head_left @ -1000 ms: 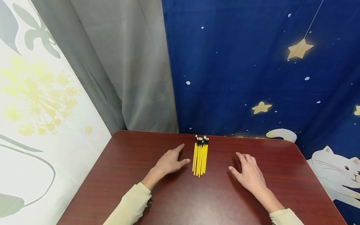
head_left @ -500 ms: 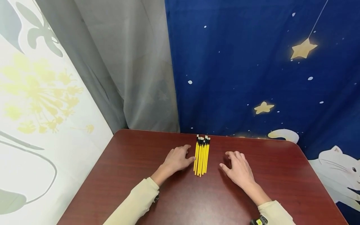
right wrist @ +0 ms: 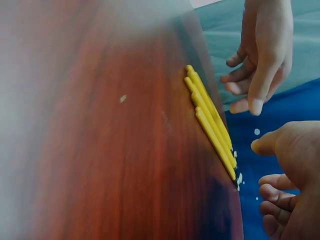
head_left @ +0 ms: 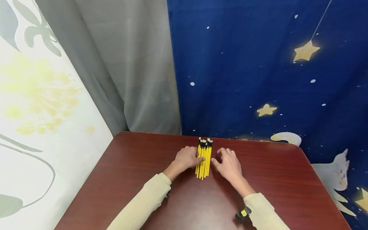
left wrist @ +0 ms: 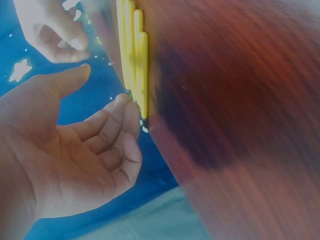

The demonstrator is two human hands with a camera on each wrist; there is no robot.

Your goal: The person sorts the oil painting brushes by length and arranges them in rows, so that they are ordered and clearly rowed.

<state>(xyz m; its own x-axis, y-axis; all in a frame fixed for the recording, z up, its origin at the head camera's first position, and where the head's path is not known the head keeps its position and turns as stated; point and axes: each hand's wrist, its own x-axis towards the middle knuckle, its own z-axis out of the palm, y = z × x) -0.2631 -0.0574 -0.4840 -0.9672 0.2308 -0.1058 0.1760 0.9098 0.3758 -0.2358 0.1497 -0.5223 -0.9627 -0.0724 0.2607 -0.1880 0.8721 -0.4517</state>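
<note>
Several paintbrushes (head_left: pixel 203 159) with yellow handles, black ferrules and pale tips lie side by side on the table, tips toward its far edge. My left hand (head_left: pixel 186 158) is at their left side, its thumb (head_left: pixel 201 159) over the handles in the head view; in the left wrist view the fingers (left wrist: pixel 112 150) are loosely bent and grip nothing. Close by on the right, my right hand (head_left: pixel 228 163) has relaxed fingers and a small gap to the brushes. The right wrist view shows the handles (right wrist: pixel 212 120) between table and hands.
The dark red-brown table (head_left: pixel 129 182) has its far edge close behind the brush tips. Behind it hang a grey curtain (head_left: pixel 149 80) and a blue star-patterned curtain (head_left: pixel 230 64). A black wrist device (head_left: pixel 242 213) sits at the right cuff.
Both hands have moved inward toward the paintbrushes, the left one rightward until its thumb overlaps the handles, the right one leftward. The brushes lie as before.
</note>
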